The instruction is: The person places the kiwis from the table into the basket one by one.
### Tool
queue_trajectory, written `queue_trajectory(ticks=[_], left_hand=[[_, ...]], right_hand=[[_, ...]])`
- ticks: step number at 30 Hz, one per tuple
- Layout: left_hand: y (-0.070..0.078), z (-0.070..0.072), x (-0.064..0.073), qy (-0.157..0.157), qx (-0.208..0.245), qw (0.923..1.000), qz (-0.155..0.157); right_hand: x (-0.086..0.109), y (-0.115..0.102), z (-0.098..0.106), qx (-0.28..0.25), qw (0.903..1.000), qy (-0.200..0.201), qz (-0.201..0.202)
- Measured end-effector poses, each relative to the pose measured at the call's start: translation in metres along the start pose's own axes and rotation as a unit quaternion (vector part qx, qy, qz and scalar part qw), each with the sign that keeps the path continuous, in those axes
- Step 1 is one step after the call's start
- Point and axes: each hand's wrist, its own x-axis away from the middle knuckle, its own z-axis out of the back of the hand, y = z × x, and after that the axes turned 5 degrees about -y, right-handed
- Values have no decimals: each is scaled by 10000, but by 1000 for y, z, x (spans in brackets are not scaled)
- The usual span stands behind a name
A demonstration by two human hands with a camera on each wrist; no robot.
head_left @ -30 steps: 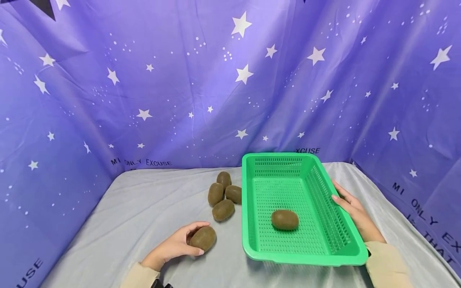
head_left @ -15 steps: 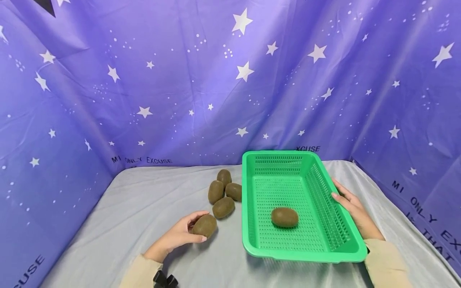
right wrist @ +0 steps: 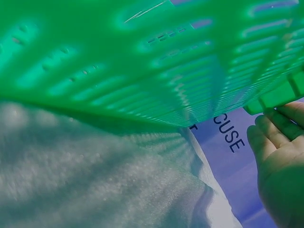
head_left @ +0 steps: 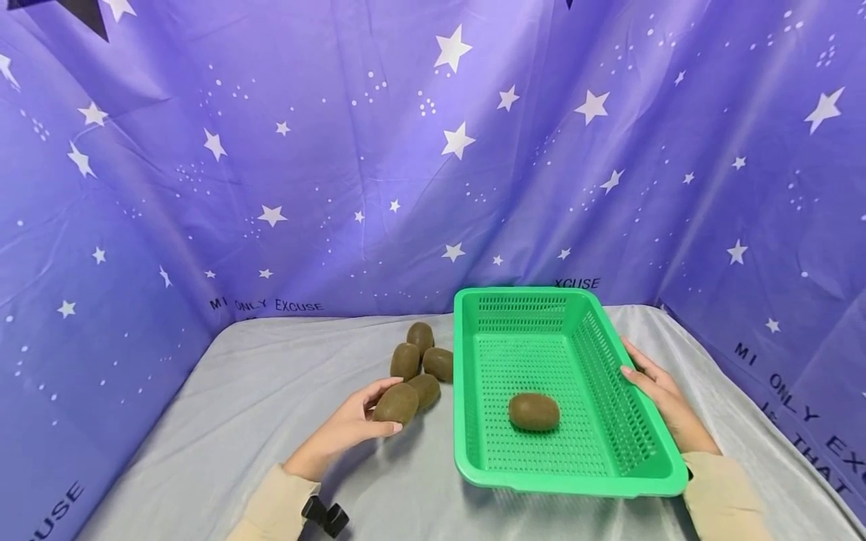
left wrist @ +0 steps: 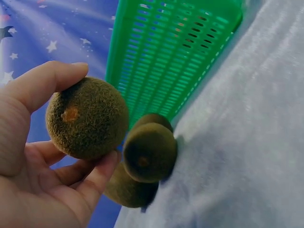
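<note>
Left hand [head_left: 348, 430] pinches a kiwi [head_left: 396, 404] near four loose kiwis [head_left: 405, 361]; right hand [head_left: 670, 400] grips the basket [head_left: 461, 376], one kiwi [head_left: 534, 412] inside.

The head view is bright and fairly even, with a pale sheen at the middle of the far curtain [head_left: 413, 173] and darker folds to either side; soft shadows lie on the bench [head_left: 271, 391] under the left hand [head_left: 352, 424] and along the near side of the basket [head_left: 568, 483]; the left wrist view is dimmer, its kiwis [left wrist: 151, 152] shaded; on the right, the basket wall is blurred close up, green tinting the right hand [right wrist: 282, 161].
</note>
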Motion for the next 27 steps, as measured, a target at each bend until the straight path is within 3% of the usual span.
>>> queue_trajectory(ticks=[9,18,27], left_hand=[[19,-4,-11,258,-24,9997,13],[29,-12,-21,414,48,9991,68],[46,-20,-34,292,66,9995,-38]], right_hand=[[-1,0,1,69,10000,45,49],[1,2,-1,27,10000,-52,-46],[-1,2,0,-86,9999,22,118]])
